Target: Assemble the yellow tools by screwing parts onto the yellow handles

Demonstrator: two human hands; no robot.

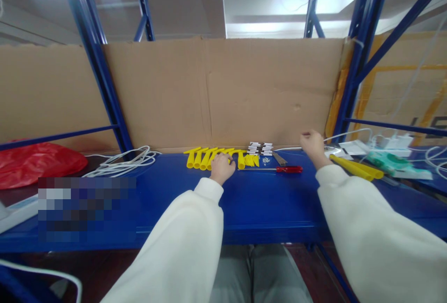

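Note:
My left hand (222, 168) rests over the right part of a row of yellow funnel-shaped plastic pieces (198, 159), its fingers curled down. What it grips, if anything, is hidden. One more yellow piece (241, 159) stands just right of that hand. My right hand (312, 145) is raised near the cardboard at the right, fingers closed together; whatever lies in them cannot be made out. Between the hands lie a screwdriver with a red handle (289, 169), small flat yellow parts (251, 160), tiny metal bits (266, 160) and a stack of black-and-white pieces (260, 148).
Behind the blue table (265, 200) stands a cardboard panel (251, 89) between blue posts. A coiled white cable (129, 161) and a red plastic bag (38, 163) lie at left. At right are long yellow pieces (356, 168), a green-and-white item (396, 163) and white cables.

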